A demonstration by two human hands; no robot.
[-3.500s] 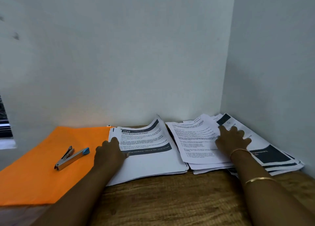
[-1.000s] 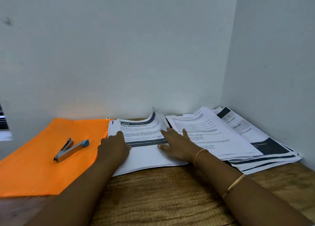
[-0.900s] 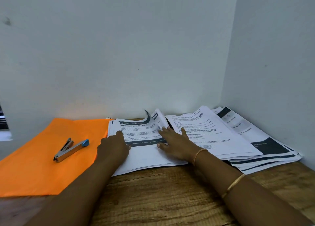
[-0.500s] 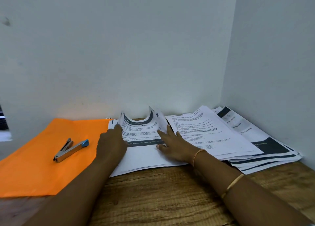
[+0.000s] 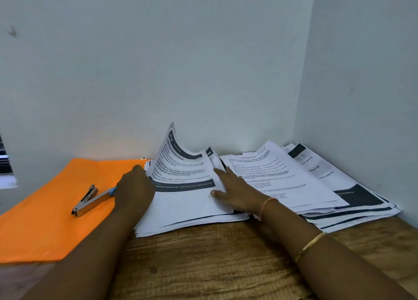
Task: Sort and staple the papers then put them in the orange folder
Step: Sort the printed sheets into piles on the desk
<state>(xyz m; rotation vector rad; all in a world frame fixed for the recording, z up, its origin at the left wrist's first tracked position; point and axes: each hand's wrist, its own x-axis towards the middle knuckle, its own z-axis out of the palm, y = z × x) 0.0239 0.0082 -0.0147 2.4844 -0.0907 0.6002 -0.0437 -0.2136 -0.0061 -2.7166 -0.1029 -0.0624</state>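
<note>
A middle stack of printed papers (image 5: 181, 207) lies on the wooden table. Its top sheet (image 5: 178, 164) curls upward at the far left corner. My left hand (image 5: 133, 191) grips that sheet's left edge. My right hand (image 5: 237, 191) rests flat with spread fingers on the stack's right side. A second, spread-out pile of papers (image 5: 316, 186) lies to the right, in the corner. The orange folder (image 5: 45, 220) lies flat on the left, with a metal stapler (image 5: 90, 200) with a blue tip on top of it.
White walls close the table (image 5: 214, 265) at the back and on the right, forming a corner behind the right pile. A window blind (image 5: 4, 164) shows at the far left edge.
My right hand came off the right pile onto the middle stack. My left hand has lifted the top sheet's far left corner, which now curls up much higher.
</note>
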